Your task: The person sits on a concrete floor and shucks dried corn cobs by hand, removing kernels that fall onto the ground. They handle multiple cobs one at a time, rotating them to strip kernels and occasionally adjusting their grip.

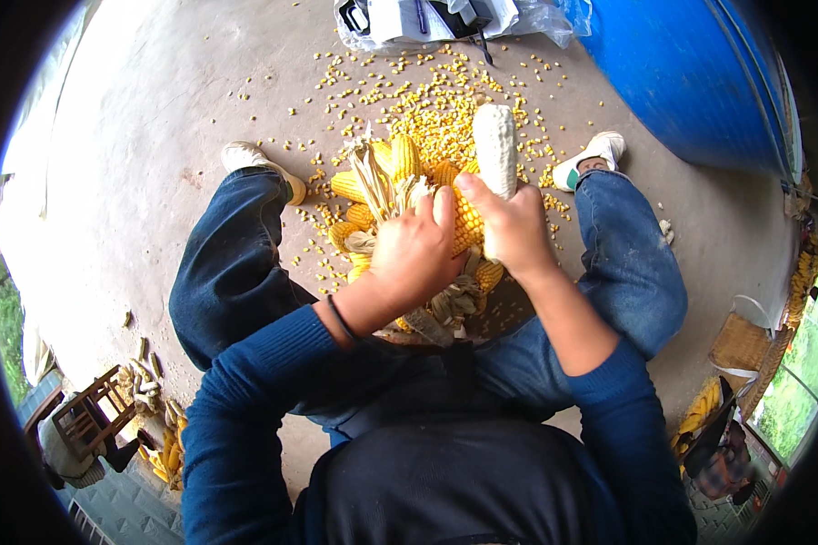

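Note:
My left hand [416, 250] grips a yellow corn ear [466, 218], its fingers wrapped over the kernels. My right hand [509, 222] holds a bare white cob [496, 150] upright, pressed against that ear. Below both hands lies a pile of yellow corn ears with dry husks [382, 186] between my knees. Loose yellow kernels [427, 100] are scattered over the concrete floor [136, 154] ahead of the pile.
A blue barrel [691, 73] stands at the upper right. A clear plastic bag [445, 20] lies at the top. A small wooden stool [86, 420] and more corn ears [165, 450] are at the lower left; a woven basket [739, 343] at the right.

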Demonstrator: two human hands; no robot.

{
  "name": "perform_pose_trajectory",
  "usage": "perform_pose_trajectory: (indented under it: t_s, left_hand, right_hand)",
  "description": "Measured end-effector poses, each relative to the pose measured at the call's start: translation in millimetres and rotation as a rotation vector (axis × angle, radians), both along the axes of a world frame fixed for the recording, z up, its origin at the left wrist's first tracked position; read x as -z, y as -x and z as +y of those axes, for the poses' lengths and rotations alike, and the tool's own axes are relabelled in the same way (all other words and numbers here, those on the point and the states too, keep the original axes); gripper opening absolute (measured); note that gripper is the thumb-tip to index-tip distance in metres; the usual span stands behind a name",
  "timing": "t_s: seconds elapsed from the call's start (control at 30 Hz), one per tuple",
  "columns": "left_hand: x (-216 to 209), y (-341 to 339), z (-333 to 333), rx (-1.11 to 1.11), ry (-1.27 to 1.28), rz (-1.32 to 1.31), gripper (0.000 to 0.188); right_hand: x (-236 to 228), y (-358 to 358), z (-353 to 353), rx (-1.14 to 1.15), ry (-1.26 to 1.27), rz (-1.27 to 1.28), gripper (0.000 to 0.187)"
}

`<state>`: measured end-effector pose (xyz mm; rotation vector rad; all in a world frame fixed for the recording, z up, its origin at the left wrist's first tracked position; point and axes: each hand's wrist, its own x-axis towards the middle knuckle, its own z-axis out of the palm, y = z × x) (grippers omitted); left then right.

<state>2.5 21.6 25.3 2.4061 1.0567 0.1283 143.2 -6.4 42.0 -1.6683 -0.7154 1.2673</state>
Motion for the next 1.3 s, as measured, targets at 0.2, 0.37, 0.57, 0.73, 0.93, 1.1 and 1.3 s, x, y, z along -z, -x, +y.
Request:
perform_pose_trajectory:
  t_s: [0.2,0.37,0.57,0.73,0.93,1.1,1.3]
  left_hand:
    - [5,5,4,-0.206,1.2,-0.503,0.063]
    - [-2,7,6,-0.218,1.43,-0.651,0.063]
    - [-15,11,16,-0.137,1.573,-0.65,0.052]
    - [-15,11,7,0.06,1.137,-0.455,0.051]
    - [-15,-1,-4,0.069,0.551,0.216,0.066]
    - [-6,5,-13,0.066,0.375,-0.018,0.068]
    - [-3,16,14,-0.241,1.448,-0.49,0.052]
  right_hand:
    - [47,5,-6,0.124,-0.289,-0.205,0.01]
    - [12,-23,-6,-0.077,-0.085,-0.079,0.03]
    - [-50,-48,-3,-0.464,-0.312,-0.157,0.042]
    - [-5,-18,-20,-0.518,-0.523,-0.527,0.025]
    - [54,10,-12,-0.094,-0.133,-0.449,0.016]
    - [32,-17,2,-0.132,0.112,0.015,0.018]
    - [-15,-34,1,-0.391,-0.187,0.205,0.023]
